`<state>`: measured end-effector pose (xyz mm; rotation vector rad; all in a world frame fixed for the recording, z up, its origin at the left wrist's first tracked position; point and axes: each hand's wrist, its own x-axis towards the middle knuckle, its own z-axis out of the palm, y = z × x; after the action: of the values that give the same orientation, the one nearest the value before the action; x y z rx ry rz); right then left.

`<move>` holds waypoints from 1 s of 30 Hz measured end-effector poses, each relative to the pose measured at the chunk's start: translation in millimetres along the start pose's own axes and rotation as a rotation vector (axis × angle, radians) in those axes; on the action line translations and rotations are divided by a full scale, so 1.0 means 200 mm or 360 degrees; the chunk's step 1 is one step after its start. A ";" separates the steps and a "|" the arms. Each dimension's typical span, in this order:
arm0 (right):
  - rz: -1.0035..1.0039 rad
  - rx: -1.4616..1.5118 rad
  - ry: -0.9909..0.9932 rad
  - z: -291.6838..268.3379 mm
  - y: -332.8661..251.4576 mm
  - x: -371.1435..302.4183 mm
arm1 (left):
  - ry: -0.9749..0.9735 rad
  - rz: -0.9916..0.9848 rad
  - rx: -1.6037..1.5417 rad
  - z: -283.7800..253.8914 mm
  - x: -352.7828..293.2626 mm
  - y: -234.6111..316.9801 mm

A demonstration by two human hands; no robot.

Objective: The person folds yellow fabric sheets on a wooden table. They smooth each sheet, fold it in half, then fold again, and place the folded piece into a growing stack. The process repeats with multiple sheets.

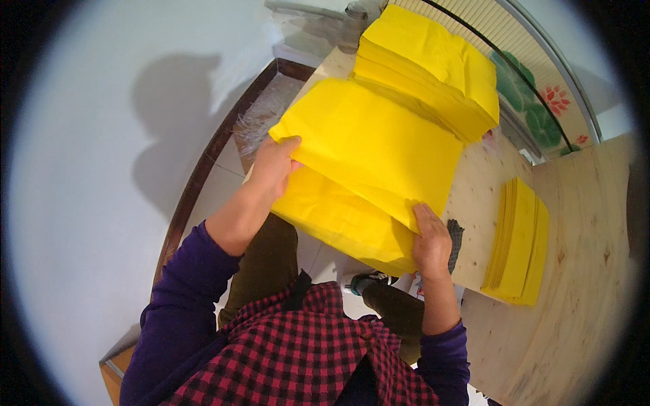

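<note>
My left hand (274, 166) and my right hand (431, 240) pinch the two near corners of a yellow fabric sheet (372, 139). Its near edge is lifted a little, and its far part runs back toward a tall stack. Under it lies more yellow fabric (338, 220), which overhangs the table's near edge. Directly behind, a thick folded stack of yellow fabric (426, 64) stands on the table. Whether the held piece is one layer or more, I cannot tell.
The pale plywood table (474, 227) carries another bundle of yellow folded pieces (518, 243) at the right, near an upright plywood panel (582, 223). A dark grey cloth (456, 240) lies beside my right hand. Clear plastic wrap (267, 111) sits by the left wall.
</note>
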<state>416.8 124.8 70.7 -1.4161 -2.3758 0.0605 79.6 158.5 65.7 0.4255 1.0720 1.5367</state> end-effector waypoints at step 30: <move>0.0040 0.0060 -0.0144 -0.01 -0.02 0.00 | 0.0206 0.0676 0.1506 -0.24 0.06 -0.07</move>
<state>414.2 121.8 73.6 -1.4543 -2.4160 0.1787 47.6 150.4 27.1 1.2734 1.8783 1.3286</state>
